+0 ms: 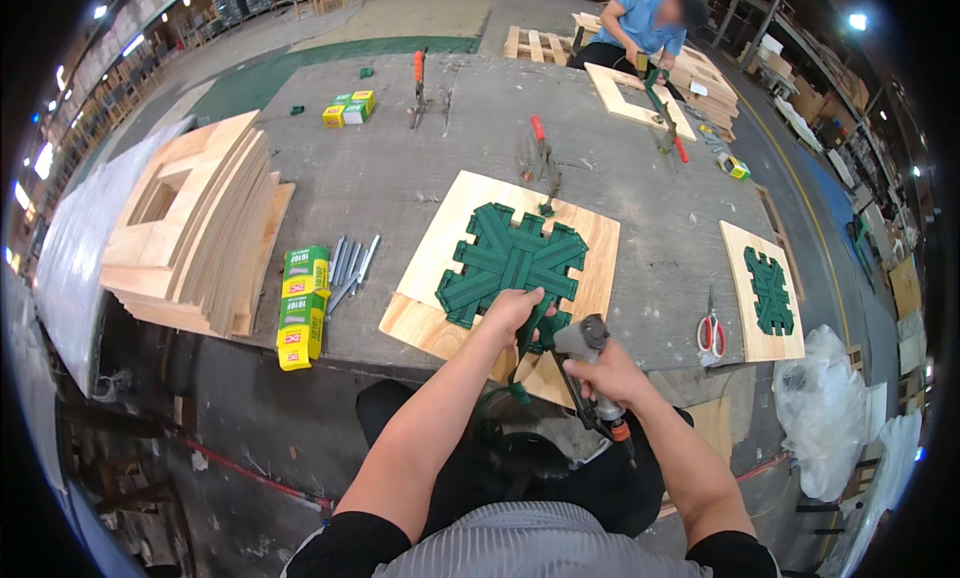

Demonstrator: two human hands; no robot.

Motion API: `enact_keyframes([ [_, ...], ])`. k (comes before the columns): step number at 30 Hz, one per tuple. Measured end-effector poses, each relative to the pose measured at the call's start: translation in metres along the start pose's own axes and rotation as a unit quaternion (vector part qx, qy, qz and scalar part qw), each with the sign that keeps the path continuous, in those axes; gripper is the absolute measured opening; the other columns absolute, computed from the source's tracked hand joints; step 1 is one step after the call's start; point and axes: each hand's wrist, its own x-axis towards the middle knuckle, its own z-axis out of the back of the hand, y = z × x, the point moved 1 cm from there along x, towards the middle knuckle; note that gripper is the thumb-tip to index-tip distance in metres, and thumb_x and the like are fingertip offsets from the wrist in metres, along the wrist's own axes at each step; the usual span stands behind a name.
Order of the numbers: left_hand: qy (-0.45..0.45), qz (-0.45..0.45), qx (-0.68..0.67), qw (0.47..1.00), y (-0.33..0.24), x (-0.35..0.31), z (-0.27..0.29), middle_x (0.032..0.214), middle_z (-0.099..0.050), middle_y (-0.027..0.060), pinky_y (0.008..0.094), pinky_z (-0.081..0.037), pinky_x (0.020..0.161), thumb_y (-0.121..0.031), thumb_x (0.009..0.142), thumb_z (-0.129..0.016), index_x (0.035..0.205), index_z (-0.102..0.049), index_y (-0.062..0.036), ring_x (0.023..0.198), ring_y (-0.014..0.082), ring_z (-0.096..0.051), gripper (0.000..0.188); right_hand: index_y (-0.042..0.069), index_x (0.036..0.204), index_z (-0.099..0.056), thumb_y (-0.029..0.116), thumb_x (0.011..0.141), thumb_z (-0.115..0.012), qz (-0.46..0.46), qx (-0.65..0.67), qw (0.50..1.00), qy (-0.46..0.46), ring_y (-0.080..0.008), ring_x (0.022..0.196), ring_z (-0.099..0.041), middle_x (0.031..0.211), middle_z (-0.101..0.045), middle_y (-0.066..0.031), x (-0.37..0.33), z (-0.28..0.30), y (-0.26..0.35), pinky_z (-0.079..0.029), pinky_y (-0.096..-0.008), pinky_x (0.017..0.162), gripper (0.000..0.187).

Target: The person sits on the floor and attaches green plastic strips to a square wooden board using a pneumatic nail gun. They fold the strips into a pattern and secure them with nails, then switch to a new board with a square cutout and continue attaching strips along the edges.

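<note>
Webbing [515, 261] in dark green lies crisscrossed on the pale wooden panel [595, 236] in front of me, at the near edge of the grey desk [390, 173]. From my head camera I see my left hand [520, 311] closed on a green strap [519, 368] by the panel's near side, the strap's lower end hanging toward my lap. My right hand [610, 373] is wrapped around a grey staple gun [582, 339], just beside the strap; whether its nose touches anything, I cannot tell.

Beyond the panel's far edge is 1 clamp with a red handle [539, 130], and farther off, 1 with an orange handle [418, 70]. To my left lie yellow-and-green boxes [303, 328], with grey metal strips [349, 266] beside them. Past these rises a stack of wooden frames [190, 243], the top piece showing a rectangular cut-out. To my right, red-handled scissors [711, 335] lie near another webbed panel [776, 347]. At the far right, 1 co-worker [632, 20] in a blue shirt bends over a wooden frame [607, 90].
</note>
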Motion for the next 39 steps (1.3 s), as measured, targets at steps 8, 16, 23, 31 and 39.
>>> enact_keyframes([
  [8,-0.035,-0.017,0.019,0.999,-0.007,0.006,0.005,0.109,-0.075,0.0139,0.0347,-0.053,0.049,-0.029,0.108,-0.058,0.119,-0.066,0.0040,0.088,0.0207,-0.073,0.036,0.004,0.110,-0.065,0.027,0.096,-0.077,-0.006,0.243,0.955,-0.172,-0.0175,0.060,-0.061,0.087,-0.063,-0.0055,0.049,0.123,-0.026,-0.051,-0.0367,0.047,0.029],
  [16,-0.046,-0.035,0.034,0.998,-0.004,0.010,-0.003,0.095,-0.072,0.0093,0.0358,-0.054,0.050,-0.032,0.105,-0.063,0.108,-0.068,0.0017,0.075,0.0202,-0.070,0.034,-0.002,0.119,-0.065,0.044,0.090,-0.081,-0.074,0.132,0.961,-0.230,-0.0265,0.076,-0.069,0.097,-0.070,-0.0127,0.097,0.208,-0.061,-0.058,-0.0428,0.061,0.057],
  [23,-0.051,-0.017,0.090,0.995,-0.003,0.013,-0.018,0.071,-0.065,0.0100,0.0336,-0.051,0.045,-0.043,0.107,-0.058,0.099,-0.067,0.0016,0.052,0.0193,-0.059,0.046,0.000,0.122,-0.069,0.046,0.090,-0.074,-0.055,-0.320,0.865,-0.384,-0.0407,0.104,-0.071,0.116,-0.070,-0.0310,0.044,0.274,-0.098,-0.057,-0.0496,0.091,0.057],
  [31,-0.087,-0.080,0.093,0.989,0.004,-0.002,-0.021,0.072,-0.063,0.0052,0.0345,-0.056,0.047,-0.045,0.105,-0.060,0.097,-0.069,-0.0006,0.057,0.0158,-0.060,0.046,0.005,0.154,-0.045,0.015,0.074,-0.079,-0.092,-0.315,0.875,-0.355,-0.0355,0.106,-0.071,0.116,-0.071,-0.0259,0.016,0.303,-0.135,-0.056,-0.0426,0.091,0.088],
  [39,-0.237,-0.395,0.345,0.818,0.040,-0.023,-0.008,0.090,-0.072,0.0027,0.0274,-0.055,0.072,-0.038,0.106,-0.062,0.113,-0.074,0.0056,0.082,0.0098,-0.066,0.045,0.005,0.149,-0.051,0.010,0.079,-0.076,0.150,-0.107,0.967,-0.177,-0.0280,0.088,-0.073,0.101,-0.073,-0.0183,0.000,0.246,-0.063,-0.056,-0.0375,0.077,0.074],
])
